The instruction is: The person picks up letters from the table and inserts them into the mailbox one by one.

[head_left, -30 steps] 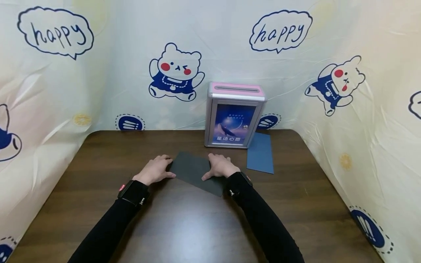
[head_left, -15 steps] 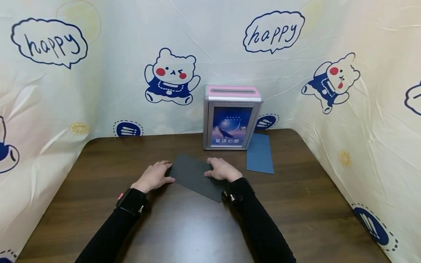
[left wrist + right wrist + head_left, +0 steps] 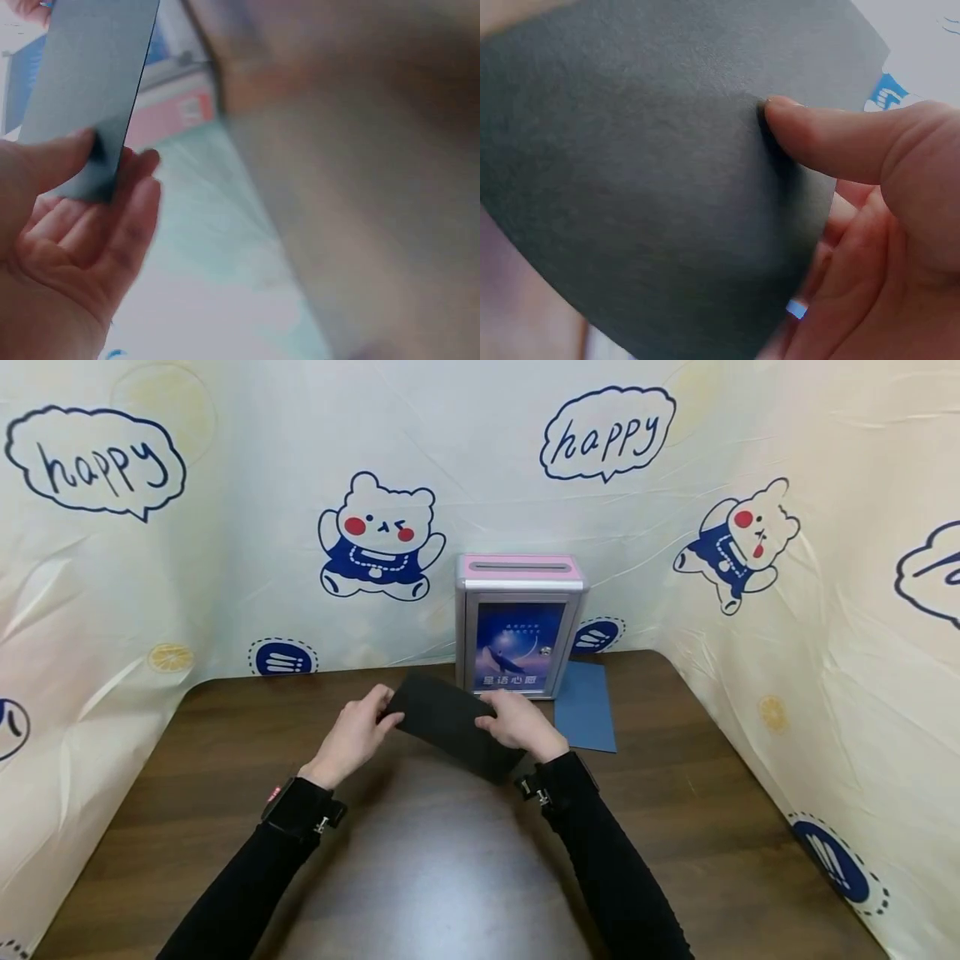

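A dark grey-green sheet of card (image 3: 444, 720) is held up off the table between both hands, tilted with its right end lower. My left hand (image 3: 352, 735) pinches its left end; in the left wrist view the thumb lies on the near face of the card (image 3: 97, 67) with the other fingers behind. At the right end my right hand (image 3: 522, 724) pinches it too, its thumb pressed on the face of the card (image 3: 652, 165) and the fingers behind, partly hidden.
Behind the card stands a silver box (image 3: 520, 585) with a pink slotted top and a blue picture front. Beside it a blue sheet (image 3: 587, 710) lies on the brown table (image 3: 450, 877). A printed curtain (image 3: 255, 527) encloses the back and sides.
The dark card lay flat on the table with both hands at its ends. Now both hands have raised it toward the box, and its face is tilted up. The camera view has shifted slightly.
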Motion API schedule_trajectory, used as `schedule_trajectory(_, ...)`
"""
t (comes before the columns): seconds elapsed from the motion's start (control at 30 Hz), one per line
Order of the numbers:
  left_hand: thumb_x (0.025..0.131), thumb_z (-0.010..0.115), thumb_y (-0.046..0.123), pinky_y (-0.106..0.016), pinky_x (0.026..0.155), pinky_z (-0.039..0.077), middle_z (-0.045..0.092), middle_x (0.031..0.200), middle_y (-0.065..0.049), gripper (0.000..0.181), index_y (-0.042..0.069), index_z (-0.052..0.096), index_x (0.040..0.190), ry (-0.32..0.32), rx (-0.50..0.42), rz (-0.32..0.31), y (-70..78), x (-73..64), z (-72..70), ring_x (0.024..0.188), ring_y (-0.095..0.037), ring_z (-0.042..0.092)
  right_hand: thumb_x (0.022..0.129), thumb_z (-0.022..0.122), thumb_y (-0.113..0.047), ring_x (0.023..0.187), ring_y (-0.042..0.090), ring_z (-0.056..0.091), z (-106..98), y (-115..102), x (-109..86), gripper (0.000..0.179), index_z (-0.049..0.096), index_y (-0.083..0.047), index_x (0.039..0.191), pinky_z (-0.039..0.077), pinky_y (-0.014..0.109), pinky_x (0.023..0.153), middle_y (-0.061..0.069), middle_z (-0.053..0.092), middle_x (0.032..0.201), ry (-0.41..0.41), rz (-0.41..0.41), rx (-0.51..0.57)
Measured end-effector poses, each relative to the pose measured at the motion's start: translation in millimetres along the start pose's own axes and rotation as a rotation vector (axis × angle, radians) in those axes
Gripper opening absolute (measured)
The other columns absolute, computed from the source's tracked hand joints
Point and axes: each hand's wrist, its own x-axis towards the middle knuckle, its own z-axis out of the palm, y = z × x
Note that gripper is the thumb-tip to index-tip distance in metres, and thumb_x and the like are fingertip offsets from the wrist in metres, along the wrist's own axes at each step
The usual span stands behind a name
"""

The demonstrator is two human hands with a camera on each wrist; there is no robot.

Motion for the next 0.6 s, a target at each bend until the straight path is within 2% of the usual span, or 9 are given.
schedule_trajectory(0.03, 0.094, 0.062, 0.013, -0.033, 0.062, 0.045, 0.064, 0.091, -0.006, 0.018, 0.008, 0.055, 0.11, 0.025, -0.009, 0.028, 5.6, 3.2, -2.3, 0.07, -0.017, 0.057, 0.096, 0.06, -0.024, 0.115, 0.025, 0.055, -6, -1, -2.8, 0.034, 0.06, -0.01, 0.127, 0.04, 0.043, 0.101, 0.008, 0.062, 0.121, 0.018, -0.014, 0.004)
schedule_trajectory(0.1, 0.094, 0.062, 0.012, -0.032, 0.061, 0.046, 0.066, 0.092, -0.005, 0.017, 0.008, 0.058, 0.11, 0.072, -0.02, 0.079, 16.7, 9.1, -6.6, 0.069, -0.016, 0.056, 0.095, 0.061, -0.023, 0.104, 0.022, 0.059, -17, -1, -7.9, 0.026, 0.064, -0.01, 0.118, 0.043, 0.041, 0.096, 0.006, 0.065, 0.112, 0.053, -0.044, 0.005)
schedule_trajectory(0.2, 0.094, 0.062, 0.013, -0.031, 0.063, 0.047, 0.067, 0.093, -0.004, 0.016, 0.009, 0.063, 0.109, 0.129, -0.011, 0.156, 32.8, 17.3, -12.9, 0.071, -0.014, 0.057, 0.095, 0.061, -0.02, 0.08, 0.018, 0.059, -33, -1, -14.7, 0.016, 0.068, -0.01, 0.105, 0.047, 0.035, 0.082, 0.004, 0.065, 0.094, 0.097, -0.082, 0.005)
schedule_trajectory(0.3, 0.093, 0.063, 0.011, -0.031, 0.068, 0.051, 0.069, 0.095, -0.003, 0.016, 0.009, 0.067, 0.108, 0.159, -0.012, 0.233, 46.9, 21.2, -18.3, 0.077, -0.013, 0.061, 0.094, 0.063, -0.019, 0.061, 0.014, 0.05, -43, 1, -19.3, 0.01, 0.068, -0.01, 0.092, 0.043, 0.03, 0.064, 0.002, 0.059, 0.079, 0.132, -0.107, -0.009)
schedule_trajectory(0.43, 0.089, 0.066, 0.004, -0.03, 0.078, 0.054, 0.07, 0.103, -0.004, 0.022, 0.008, 0.07, 0.111, 0.179, -0.039, 0.343, 69.2, 18.8, -19.0, 0.091, -0.013, 0.066, 0.092, 0.065, -0.015, 0.06, 0.011, 0.049, -57, 4, -28.0, 0.01, 0.073, -0.011, 0.096, 0.043, 0.028, 0.061, 0.001, 0.065, 0.084, 0.191, -0.127, -0.057)
schedule_trajectory(0.53, 0.087, 0.067, 0.0, -0.03, 0.084, 0.053, 0.069, 0.109, -0.005, 0.029, 0.007, 0.07, 0.115, 0.154, -0.045, 0.419, 85.9, 12.6, -17.0, 0.098, -0.015, 0.065, 0.093, 0.063, -0.009, 0.065, 0.014, 0.053, -68, 6, -35.8, 0.018, 0.073, -0.009, 0.107, 0.045, 0.029, 0.063, 0.005, 0.069, 0.097, 0.227, -0.143, -0.08)
schedule_trajectory(0.6, 0.087, 0.067, -0.001, -0.029, 0.086, 0.051, 0.068, 0.113, -0.005, 0.032, 0.008, 0.069, 0.118, 0.125, -0.042, 0.469, 96.0, 9.2, -16.1, 0.103, -0.016, 0.064, 0.093, 0.06, -0.005, 0.068, 0.015, 0.054, -76, 7, -40.5, 0.021, 0.073, -0.009, 0.109, 0.045, 0.029, 0.062, 0.007, 0.07, 0.102, 0.248, -0.142, -0.091)
